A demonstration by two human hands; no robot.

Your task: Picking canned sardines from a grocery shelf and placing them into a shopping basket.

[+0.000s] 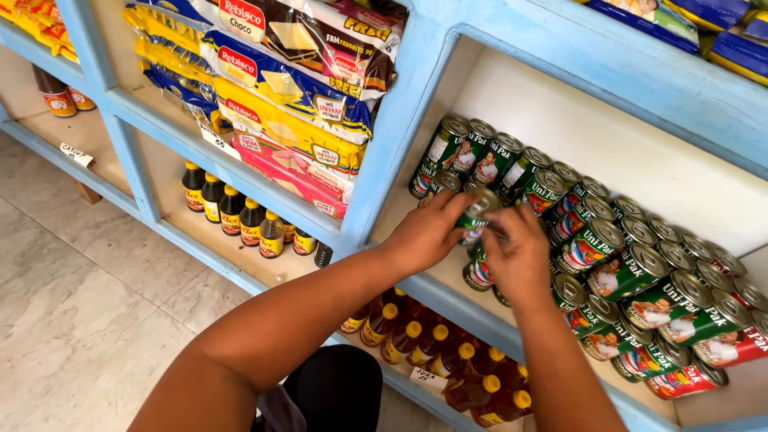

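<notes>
Left hand (428,232) is curled shut around the left side of a green can (478,218), fingers on its top rim. The can sits at the front edge of the light blue shelf (416,104), just left of the stacked cans (640,280) and above a red-labelled can (478,274) standing at that same edge. Right hand (520,256) is closed on the can's right side, its fingers partly hiding the label; both hands share the one can.

Left to right along the shelving: small bottles (60,100) in the far left compartment; packs of biscuits (280,88) piled up in the upper middle compartment; dark sauce bottles with yellow caps (232,210) below them at the front edge; further bottles with orange caps (448,360) on the lowest shelf directly under the hands.

Risks, as judged:
- The held can is at the shelf's front edge. A slip of either grip would likely drop it onto the capped bottles beneath, or onto the tiled floor (88,304).
- The stack to the right lies on its side in tilted rows, touching. A knock from the right wrist or forearm could set cans rolling towards the front edge.
- The red-labelled can just below the hands stands close enough to be nudged off.
</notes>
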